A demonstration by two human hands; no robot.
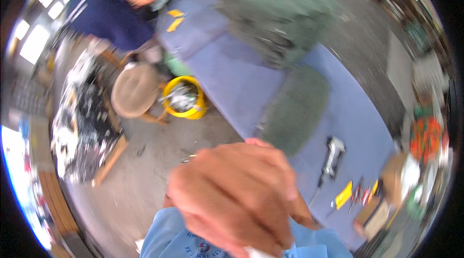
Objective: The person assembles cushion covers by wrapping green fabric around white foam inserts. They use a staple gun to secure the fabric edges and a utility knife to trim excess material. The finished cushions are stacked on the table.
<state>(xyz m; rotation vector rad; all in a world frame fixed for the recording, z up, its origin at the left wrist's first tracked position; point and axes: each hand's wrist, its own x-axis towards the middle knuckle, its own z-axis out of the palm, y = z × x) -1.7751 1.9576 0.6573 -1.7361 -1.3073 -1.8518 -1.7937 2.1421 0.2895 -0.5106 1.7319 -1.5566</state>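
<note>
My left hand point(224, 188) is raised close in front of me and fills the lower middle of the view, blurred, with its fingers curled. A small white bit point(258, 253) shows at its lower edge; what the fingers hold, if anything, is hidden. My right hand point(291, 183) is close against it, mostly covered by it, so its fingers cannot be read. Beyond both hands, a dark green padded piece point(297, 108) lies on the blue-covered table point(237, 96). A grey and black hand tool point(332, 157) with a thin rod lies to the right.
A large green fabric bundle point(275, 9) covers the table's far part. Yellow-handled tools point(344, 195) and a carton point(374, 217) are at the near right. Left of the table stand a yellow bucket point(199, 108), a round stool point(135, 91) and a plastic-wrapped stack point(82, 127). A person point(108, 11) works at far left.
</note>
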